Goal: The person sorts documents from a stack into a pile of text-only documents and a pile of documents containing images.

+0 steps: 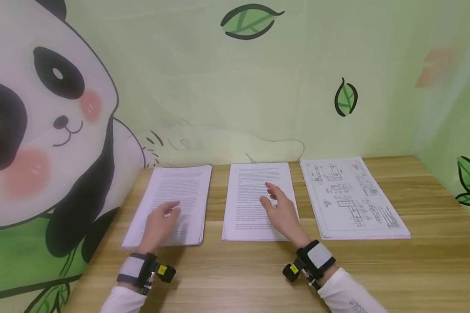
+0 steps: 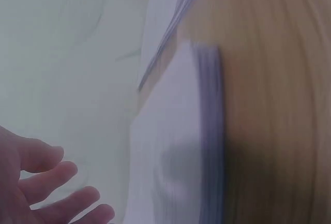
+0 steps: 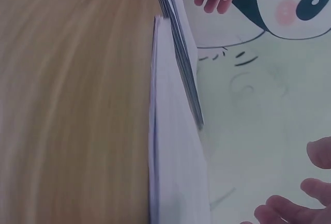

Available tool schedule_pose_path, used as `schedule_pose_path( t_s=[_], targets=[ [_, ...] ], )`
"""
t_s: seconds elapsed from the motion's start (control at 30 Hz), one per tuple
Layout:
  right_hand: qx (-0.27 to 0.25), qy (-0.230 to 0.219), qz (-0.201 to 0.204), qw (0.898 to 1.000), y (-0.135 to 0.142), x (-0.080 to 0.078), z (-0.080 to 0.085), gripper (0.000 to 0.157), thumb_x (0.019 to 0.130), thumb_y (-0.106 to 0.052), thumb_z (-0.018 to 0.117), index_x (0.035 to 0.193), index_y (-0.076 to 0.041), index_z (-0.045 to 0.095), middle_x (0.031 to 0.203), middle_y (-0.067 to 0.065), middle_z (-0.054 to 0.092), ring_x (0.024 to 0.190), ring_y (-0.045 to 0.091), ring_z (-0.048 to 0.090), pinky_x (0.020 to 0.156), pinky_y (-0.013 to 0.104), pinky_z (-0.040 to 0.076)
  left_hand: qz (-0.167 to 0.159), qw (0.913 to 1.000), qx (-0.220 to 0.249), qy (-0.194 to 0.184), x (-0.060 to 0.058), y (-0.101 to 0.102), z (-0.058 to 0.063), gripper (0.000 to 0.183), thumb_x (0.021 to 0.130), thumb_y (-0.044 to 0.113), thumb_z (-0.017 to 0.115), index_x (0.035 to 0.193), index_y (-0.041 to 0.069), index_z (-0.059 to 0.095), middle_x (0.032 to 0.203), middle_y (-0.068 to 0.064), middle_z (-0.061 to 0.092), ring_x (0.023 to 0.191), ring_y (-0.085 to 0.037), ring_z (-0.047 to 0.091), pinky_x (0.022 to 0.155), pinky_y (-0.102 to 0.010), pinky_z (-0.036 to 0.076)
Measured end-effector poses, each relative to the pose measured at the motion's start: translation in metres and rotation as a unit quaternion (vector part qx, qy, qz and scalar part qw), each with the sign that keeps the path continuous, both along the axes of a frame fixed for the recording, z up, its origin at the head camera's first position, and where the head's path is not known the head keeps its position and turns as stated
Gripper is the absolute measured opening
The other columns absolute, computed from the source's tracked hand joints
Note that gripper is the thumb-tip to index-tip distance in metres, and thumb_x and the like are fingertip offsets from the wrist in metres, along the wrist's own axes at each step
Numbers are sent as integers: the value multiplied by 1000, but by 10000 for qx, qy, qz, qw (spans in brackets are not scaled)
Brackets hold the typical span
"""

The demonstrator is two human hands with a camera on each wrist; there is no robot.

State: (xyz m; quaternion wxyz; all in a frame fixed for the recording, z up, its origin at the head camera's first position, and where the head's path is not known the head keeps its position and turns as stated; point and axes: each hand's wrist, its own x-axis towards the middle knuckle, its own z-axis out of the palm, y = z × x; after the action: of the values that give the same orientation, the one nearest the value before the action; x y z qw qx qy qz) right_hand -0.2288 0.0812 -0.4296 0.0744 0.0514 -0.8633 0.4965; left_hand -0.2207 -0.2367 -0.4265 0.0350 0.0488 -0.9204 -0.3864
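Three stacks of paper lie in a row on a wooden table. My left hand hovers over the left stack of printed text pages, its fingers loosely bent and holding nothing. Above the middle stack of text pages is my right hand, also holding nothing, thumb and fingers apart. The right stack has a technical drawing on its top sheet. In the left wrist view, the left hand's fingers hang apart over a thick stack. The right wrist view shows fingers beside a stack's edge.
The wooden table runs up to a green cloth backdrop with leaves and a large panda printed on it. Each wrist wears a strap with a small camera.
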Motion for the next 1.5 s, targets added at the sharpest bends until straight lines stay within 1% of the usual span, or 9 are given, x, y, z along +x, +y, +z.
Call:
schedule_pose_path(
  t_s=[0.2, 0.33, 0.47, 0.63, 0.87, 1.0, 1.13, 1.37, 1.5],
  targets=[
    [-405, -55, 216, 9989, -28, 1, -6, 47, 93, -24, 54, 137, -11, 45, 131, 21, 55, 116, 34, 51, 94, 49, 47, 57, 9990, -340, -267, -6, -33, 6, 47, 97, 28, 42, 136, 3, 45, 144, -25, 41, 133, -42, 35, 107, -60, 30],
    [-527, -60, 431, 9977, -46, 3, -10, 46, 93, -23, 54, 136, -10, 46, 129, 22, 56, 114, 33, 54, 94, 49, 48, 131, 9981, -305, -526, -10, -48, 2, 50, 97, 29, 41, 139, 1, 40, 147, -26, 35, 136, -44, 28, 109, -61, 25],
    [-558, -215, 612, 9963, -64, 5, -13, 47, 93, -23, 55, 137, -11, 45, 127, 20, 58, 113, 33, 56, 95, 49, 47, 208, 9957, -405, -812, -12, -58, -3, 53, 97, 29, 42, 140, -1, 37, 147, -29, 32, 135, -46, 27, 107, -64, 25],
    [-657, -575, 804, 9929, -85, 5, -19, 48, 93, -25, 53, 138, -9, 44, 124, 18, 59, 113, 32, 56, 96, 48, 47, 247, 9927, -601, -1015, -15, -65, -11, 54, 97, 25, 42, 140, -6, 34, 146, -32, 30, 133, -49, 27, 106, -65, 26],
    [-1058, -1015, 1222, 9816, -107, 8, -25, 52, 93, -24, 53, 139, -5, 41, 128, 23, 55, 116, 35, 55, 99, 48, 46, 348, 9892, -501, -1331, -21, -66, -18, 63, 95, 27, 48, 144, -5, 25, 148, -32, 24, 133, -49, 25, 106, -65, 27],
    [-1313, -1315, 1337, 9735, -115, 10, -26, 54, 92, -24, 54, 141, -7, 38, 132, 23, 53, 119, 35, 52, 101, 50, 44, 196, 9887, -546, -1384, -23, -66, -19, 64, 93, 25, 50, 144, -5, 24, 148, -32, 24, 133, -49, 26, 105, -65, 29],
    [-1923, -1810, 1433, 9538, -122, 9, -27, 58, 91, -24, 56, 143, -8, 35, 135, 24, 50, 120, 33, 52, 99, 47, 47, 48, 9884, -625, -1383, -22, -67, -21, 64, 93, 25, 51, 143, -6, 26, 148, -32, 25, 132, -50, 27, 104, -65, 29],
    [-3389, -2498, 1428, 8957, -128, 4, -33, 67, 89, -17, 56, 146, -2, 25, 135, 23, 50, 114, 25, 55, 100, 43, 47, -75, 9889, -645, -1339, -19, -65, -23, 65, 93, 30, 51, 143, -4, 27, 147, -31, 26, 132, -49, 28, 104, -65, 30],
    [-3679, -2653, 1360, 8808, -130, 2, -33, 67, 91, -15, 53, 147, -2, 20, 136, 26, 46, 117, 30, 54, 102, 47, 45, -163, 9898, -680, -1240, -18, -63, -24, 64, 94, 30, 49, 143, -4, 27, 148, -31, 26, 133, -49, 26, 106, -64, 28]
  ],
)
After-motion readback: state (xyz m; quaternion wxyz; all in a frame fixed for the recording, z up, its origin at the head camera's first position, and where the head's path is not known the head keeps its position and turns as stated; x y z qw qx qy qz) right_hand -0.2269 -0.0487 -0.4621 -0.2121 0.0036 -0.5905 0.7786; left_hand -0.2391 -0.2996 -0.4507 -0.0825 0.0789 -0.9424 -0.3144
